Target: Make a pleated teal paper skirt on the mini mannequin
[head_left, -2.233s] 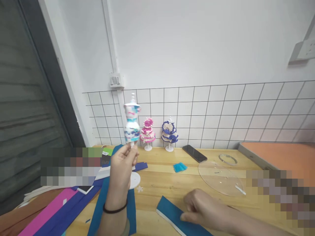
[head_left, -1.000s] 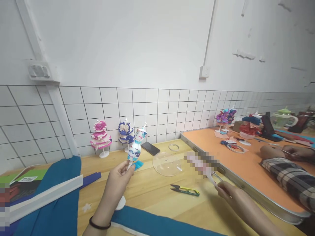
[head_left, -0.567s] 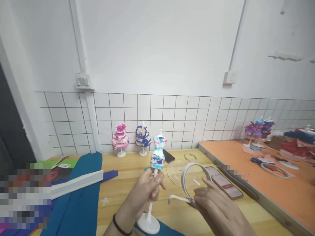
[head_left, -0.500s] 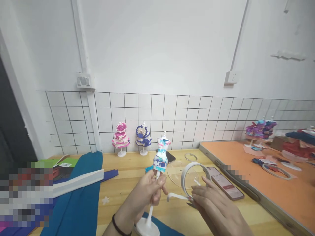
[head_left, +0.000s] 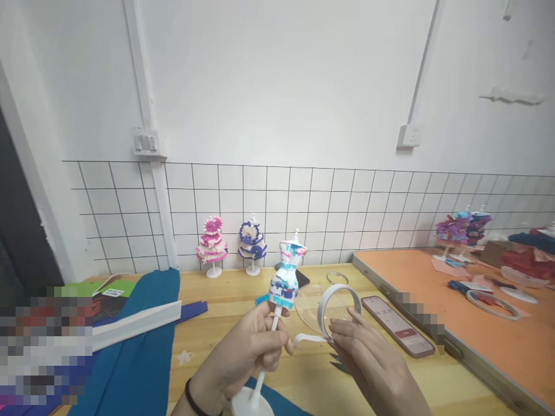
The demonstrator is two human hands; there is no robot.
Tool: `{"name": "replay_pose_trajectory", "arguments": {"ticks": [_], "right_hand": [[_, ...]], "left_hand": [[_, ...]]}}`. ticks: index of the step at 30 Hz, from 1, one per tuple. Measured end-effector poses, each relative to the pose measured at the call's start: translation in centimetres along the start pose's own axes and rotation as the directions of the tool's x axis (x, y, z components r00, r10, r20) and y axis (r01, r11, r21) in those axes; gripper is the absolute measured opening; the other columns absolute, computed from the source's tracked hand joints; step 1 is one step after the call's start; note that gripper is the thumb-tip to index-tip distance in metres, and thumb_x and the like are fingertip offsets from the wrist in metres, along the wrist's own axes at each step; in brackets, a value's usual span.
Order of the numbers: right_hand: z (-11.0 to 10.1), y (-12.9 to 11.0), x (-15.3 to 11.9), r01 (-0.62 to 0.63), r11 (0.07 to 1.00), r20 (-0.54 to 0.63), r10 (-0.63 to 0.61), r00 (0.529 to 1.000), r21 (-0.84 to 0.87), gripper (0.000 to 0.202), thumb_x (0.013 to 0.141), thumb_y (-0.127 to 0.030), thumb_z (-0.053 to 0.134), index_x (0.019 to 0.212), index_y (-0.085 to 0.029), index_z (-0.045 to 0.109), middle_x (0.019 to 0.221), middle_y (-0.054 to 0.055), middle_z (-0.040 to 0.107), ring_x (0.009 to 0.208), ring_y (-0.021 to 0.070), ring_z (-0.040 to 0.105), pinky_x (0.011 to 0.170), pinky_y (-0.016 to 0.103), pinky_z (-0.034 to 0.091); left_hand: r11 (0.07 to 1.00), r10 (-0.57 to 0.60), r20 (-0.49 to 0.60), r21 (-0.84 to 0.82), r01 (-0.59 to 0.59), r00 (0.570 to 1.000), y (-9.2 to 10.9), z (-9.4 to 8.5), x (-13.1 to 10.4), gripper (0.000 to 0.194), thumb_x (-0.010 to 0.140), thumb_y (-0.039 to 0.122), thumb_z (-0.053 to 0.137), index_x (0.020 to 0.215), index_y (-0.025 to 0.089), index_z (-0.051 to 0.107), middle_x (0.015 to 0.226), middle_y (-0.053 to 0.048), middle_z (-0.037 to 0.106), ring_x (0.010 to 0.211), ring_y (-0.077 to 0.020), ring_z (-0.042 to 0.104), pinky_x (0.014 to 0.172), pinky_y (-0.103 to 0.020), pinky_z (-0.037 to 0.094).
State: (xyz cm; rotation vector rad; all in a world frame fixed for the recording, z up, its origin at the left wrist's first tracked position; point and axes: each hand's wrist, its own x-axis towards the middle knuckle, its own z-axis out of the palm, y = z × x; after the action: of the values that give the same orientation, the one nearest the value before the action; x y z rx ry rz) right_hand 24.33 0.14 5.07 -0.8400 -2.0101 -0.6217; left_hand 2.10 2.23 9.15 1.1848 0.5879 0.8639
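Note:
A small mannequin (head_left: 284, 280) with a white, blue and pink patterned torso leans slightly to the right on its white stand. My left hand (head_left: 254, 341) is wrapped round the stand's pole, just below the torso; the round base (head_left: 252, 403) hangs beneath. To the right, my right hand (head_left: 373, 352) grips a roll of white tape (head_left: 323, 309) held upright, and a loose strip (head_left: 310, 337) reaches left toward my left hand. Dark pointed blades (head_left: 340, 363) stick out under my right hand; their handles are hidden.
A phone (head_left: 399, 326) lies on the wooden table right of the tape. Two dressed mannequins (head_left: 212, 245) stand by the wall. Blue fabric (head_left: 130, 341) and a white strip (head_left: 139, 325) lie left. An orange board (head_left: 411, 271) with more mannequins and cloth is at right.
The mannequin has tilted further, its top moving right and its base left. My right hand and the tape roll have shifted slightly left. Both hands keep their hold.

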Motion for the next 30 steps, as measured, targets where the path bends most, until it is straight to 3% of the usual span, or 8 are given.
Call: {"name": "replay_pose_trajectory", "arguments": {"ticks": [5, 11, 15, 17, 20, 26, 28, 30], "right_hand": [[0.4, 0.2, -0.1, 0.005, 1.0, 0.003, -0.005, 1.0, -0.001, 0.016, 0.081, -0.012, 0.051, 0.096, -0.017, 0.055, 0.088, 0.008, 0.068, 0.089, 0.0207, 0.063, 0.097, 0.049, 0.039], [1.3, 0.7, -0.9, -0.003, 0.999, 0.049, 0.001, 0.999, 0.044, 0.017, 0.084, -0.012, 0.046, 0.099, -0.017, 0.053, 0.096, 0.011, 0.065, 0.097, 0.021, 0.06, 0.091, 0.043, 0.046], [1.9, 0.3, -0.9, -0.059, 0.991, 0.06, 0.052, 0.997, 0.118, 0.014, 0.085, -0.011, 0.047, 0.095, -0.018, 0.051, 0.083, 0.007, 0.066, 0.081, 0.0171, 0.064, 0.089, 0.039, 0.048], [2.1, 0.0, -0.9, -0.131, 0.977, 0.076, 0.119, 0.99, 0.169, 0.01, 0.086, -0.015, 0.045, 0.093, -0.02, 0.05, 0.075, 0.005, 0.065, 0.071, 0.0163, 0.064, 0.078, 0.034, 0.052], [2.3, -0.3, -1.2, -0.264, 0.934, 0.164, 0.228, 0.96, 0.242, 0.008, 0.089, -0.021, 0.041, 0.092, -0.021, 0.048, 0.075, 0.005, 0.063, 0.066, 0.0163, 0.062, 0.06, 0.026, 0.053], [2.5, -0.7, -2.0, -0.44, 0.851, 0.376, 0.322, 0.869, 0.286, 0.005, 0.088, -0.021, 0.04, 0.089, -0.023, 0.044, 0.078, 0.003, 0.061, 0.084, 0.0184, 0.062, 0.077, 0.031, 0.051], [2.5, -1.0, -2.1, -0.496, 0.816, 0.433, 0.348, 0.832, 0.297, 0.012, 0.088, -0.021, 0.04, 0.099, -0.024, 0.044, 0.089, 0.005, 0.062, 0.086, 0.0182, 0.062, 0.073, 0.028, 0.051], [2.5, -1.3, -2.0, -0.5, 0.797, 0.444, 0.333, 0.832, 0.339, 0.025, 0.088, -0.02, 0.041, 0.113, -0.024, 0.04, 0.103, 0.008, 0.061, 0.09, 0.0179, 0.061, 0.075, 0.027, 0.05]], "left_hand": [[0.999, -0.011, -0.026, -0.036, 0.011, 1.0, 0.0, 0.3, 0.1, 0.015, 0.079, 0.017, 0.051, 0.093, 0.016, 0.046, 0.063, -0.002, 0.059, 0.042, -0.0046, 0.031, 0.044, -0.023, 0.02], [0.996, -0.013, -0.013, -0.092, 0.012, 1.0, -0.1, 0.7, 0.2, 0.023, 0.075, 0.011, 0.055, 0.092, 0.018, 0.042, 0.066, 0.0, 0.059, 0.038, -0.0018, 0.024, 0.043, -0.023, 0.013], [0.998, -0.011, -0.008, -0.064, 0.01, 1.0, -0.2, 0.7, 0.4, 0.023, 0.074, 0.011, 0.058, 0.089, 0.019, 0.043, 0.065, 0.002, 0.057, 0.037, -0.0017, 0.025, 0.043, -0.024, 0.013], [0.999, -0.009, -0.012, -0.044, 0.008, 1.0, -0.3, 0.7, 0.5, 0.024, 0.073, 0.011, 0.058, 0.089, 0.019, 0.043, 0.065, 0.003, 0.056, 0.038, -0.0019, 0.025, 0.043, -0.024, 0.013], [1.0, -0.019, -0.03, -0.015, 0.018, 0.999, -0.4, 0.9, 0.6, 0.025, 0.072, 0.01, 0.059, 0.091, 0.018, 0.044, 0.064, 0.003, 0.055, 0.038, -0.002, 0.026, 0.043, -0.024, 0.014], [1.0, -0.026, -0.083, 0.005, 0.026, 0.996, -0.7, 1.4, 0.9, 0.026, 0.072, 0.013, 0.06, 0.091, 0.017, 0.043, 0.06, 0.006, 0.052, 0.037, -0.0015, 0.026, 0.043, -0.025, 0.013], [0.999, -0.032, -0.104, 0.009, 0.033, 0.994, -0.7, 1.6, 1.0, 0.026, 0.071, 0.013, 0.059, 0.092, 0.017, 0.043, 0.057, 0.006, 0.051, 0.038, -0.0019, 0.026, 0.043, -0.025, 0.013], [0.999, -0.045, -0.125, 0.015, 0.047, 0.991, -0.6, 1.7, 1.1, 0.027, 0.071, 0.014, 0.059, 0.092, 0.017, 0.042, 0.056, 0.007, 0.051, 0.038, -0.0024, 0.025, 0.043, -0.026, 0.012]]}}
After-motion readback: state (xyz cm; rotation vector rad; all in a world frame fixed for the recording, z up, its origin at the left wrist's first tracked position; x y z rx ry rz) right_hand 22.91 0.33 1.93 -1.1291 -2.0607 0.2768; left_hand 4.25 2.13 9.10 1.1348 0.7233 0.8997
